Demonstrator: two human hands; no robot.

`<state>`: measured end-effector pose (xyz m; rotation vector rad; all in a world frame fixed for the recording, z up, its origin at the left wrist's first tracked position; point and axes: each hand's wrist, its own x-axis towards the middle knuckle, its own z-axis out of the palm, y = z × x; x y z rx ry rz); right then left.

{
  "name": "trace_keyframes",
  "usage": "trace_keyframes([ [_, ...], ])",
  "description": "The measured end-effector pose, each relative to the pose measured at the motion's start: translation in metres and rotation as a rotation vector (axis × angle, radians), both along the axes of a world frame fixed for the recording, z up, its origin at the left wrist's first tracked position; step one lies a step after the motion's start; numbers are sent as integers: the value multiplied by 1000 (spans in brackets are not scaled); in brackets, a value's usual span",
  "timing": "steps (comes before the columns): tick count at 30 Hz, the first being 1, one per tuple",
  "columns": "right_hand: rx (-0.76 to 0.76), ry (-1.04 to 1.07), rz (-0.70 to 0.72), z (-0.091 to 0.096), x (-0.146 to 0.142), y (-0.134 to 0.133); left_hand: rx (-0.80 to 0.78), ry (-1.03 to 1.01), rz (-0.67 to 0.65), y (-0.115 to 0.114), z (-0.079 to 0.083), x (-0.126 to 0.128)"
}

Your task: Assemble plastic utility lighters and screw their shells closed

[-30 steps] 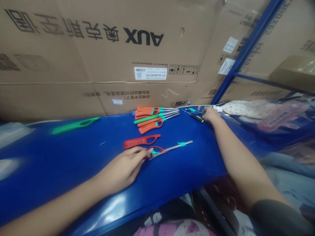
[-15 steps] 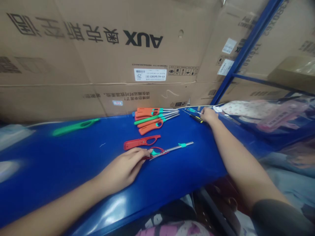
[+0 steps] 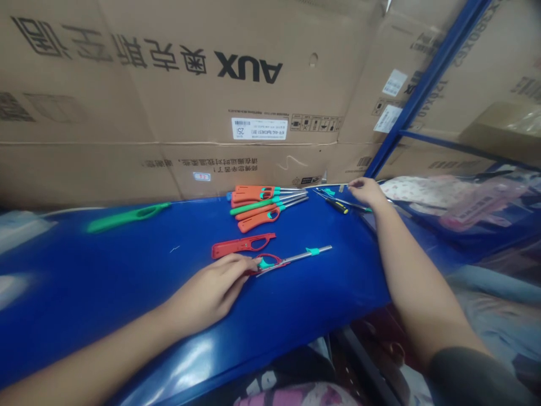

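Note:
My left hand (image 3: 222,285) is closed on the handle of a red long-nosed lighter (image 3: 274,259), with a turquoise trigger and a metal tube carrying a turquoise collar. Just above it lies a loose red handle half (image 3: 240,246). At the back right, my right hand (image 3: 367,190) has its fingertips pinched together; whatever they hold is too small to make out. Below those fingers rest a black and yellow screwdriver (image 3: 338,206) and small turquoise parts (image 3: 328,192) with thin metal pieces. Several orange lighters (image 3: 257,217) and a green one (image 3: 253,207) are piled mid-table.
A green handle shell (image 3: 127,219) lies on the blue tabletop (image 3: 127,282) at left. Large cardboard boxes (image 3: 169,113) stand behind the table. A blue metal frame post (image 3: 418,90) slants at right, near wrapped clothing (image 3: 477,197).
My right hand has shifted slightly right and up from the small parts, uncovering thin metal pieces beside the screwdriver. My left hand stays on the red lighter.

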<state>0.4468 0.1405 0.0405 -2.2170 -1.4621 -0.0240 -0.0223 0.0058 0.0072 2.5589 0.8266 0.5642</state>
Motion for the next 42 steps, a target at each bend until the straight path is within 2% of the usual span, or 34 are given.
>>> trace_keyframes([
  [2,23,14,-36,3,3,4,-1,-9,-4,0,0,1],
  [8,-109,75,-39,0,-4,30,-12,-36,-22,0,1,1],
  [13,-151,108,-36,-2,-12,41,-26,-47,-31,-1,2,2],
  [17,-164,170,-43,11,-26,41,-35,-66,-23,-2,4,1],
  [20,-127,234,12,26,-51,33,-17,-138,43,-2,3,1],
  [23,-63,335,188,37,-93,8,-72,-286,168,-1,3,7],
  [27,-74,528,567,36,-164,-49,-375,-517,349,-2,11,21],
  [29,-108,631,754,29,-198,-79,-499,-584,376,-4,17,27],
  [31,-91,867,1029,22,-226,-102,-580,-643,361,-6,22,32],
  [32,-86,918,1083,18,-237,-112,-599,-673,348,-8,23,33],
  [36,71,808,1128,7,-257,-129,-585,-713,334,-12,27,33],
  [39,167,644,1185,4,-252,-132,-521,-695,364,-13,28,25],
  [42,170,443,1252,4,-239,-130,-375,-612,425,-13,28,14],
])
